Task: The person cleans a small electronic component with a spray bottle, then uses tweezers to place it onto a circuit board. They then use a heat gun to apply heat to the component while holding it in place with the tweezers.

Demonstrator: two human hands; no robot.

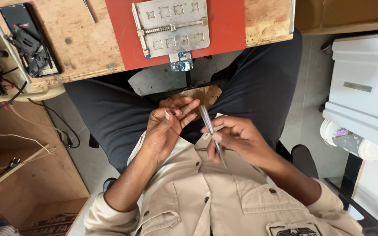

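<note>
Right hand: my right hand (237,140) sits right of centre in the frame, over my lap, fingers pinched around a pair of metal tweezers (211,133).
Tweezers: they run slanted, one end pointing up toward the middle of the frame, the other down toward my beige shirt (206,196).
Left hand: my left hand (165,131) is just left of centre, palm turned up and fingers loosely curled, not closed; there may be something tiny at my fingertips (too small for me to tell), so I cannot say whether it holds anything.
Gap: the two hands are near each other, the tweezers between them.
Bench: a wooden table (79,43) fills the upper left, with a red mat (228,26) at top centre.
On the mat: a grey metal holder plate (171,26), and a small blue circuit board (181,64) poking out at its lower edge.
Upper left corner: a black device (27,39) with a clamp lies on the wood.
</note>
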